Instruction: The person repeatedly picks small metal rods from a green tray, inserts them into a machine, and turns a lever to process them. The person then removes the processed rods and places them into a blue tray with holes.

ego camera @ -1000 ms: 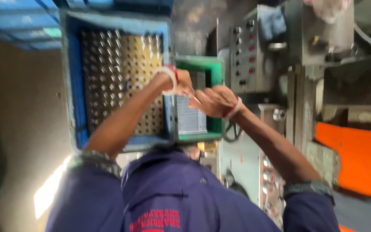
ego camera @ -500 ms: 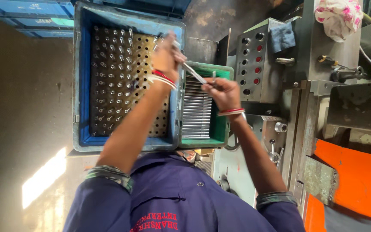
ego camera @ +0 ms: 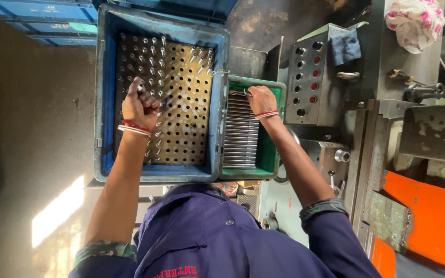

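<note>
Hands first: the left hand [ego camera: 139,105] is curled shut around a small metal pin [ego camera: 141,87], its tip set over the perforated plate [ego camera: 191,134] near the plate's left edge, inside the blue crate [ego camera: 217,103]. The right hand [ego camera: 261,99] has its fingers pinched on one of the metal rods [ego camera: 240,139] at the far end of the green tray [ego camera: 269,154], which sits touching the crate's right wall. Rods lie side by side in a neat row along the tray's left half. Many pins already stand in the plate's far rows and down its left side; the near right part shows only bare holes. To my eye, seating a pin well means holding it upright over its hole, letting it drop straight, and lifting a single rod clear without disturbing the row. Beyond the tray stands a grey control box [ego camera: 310,77] with round buttons, and machine parts with an orange panel [ego camera: 433,221] at the right
</note>
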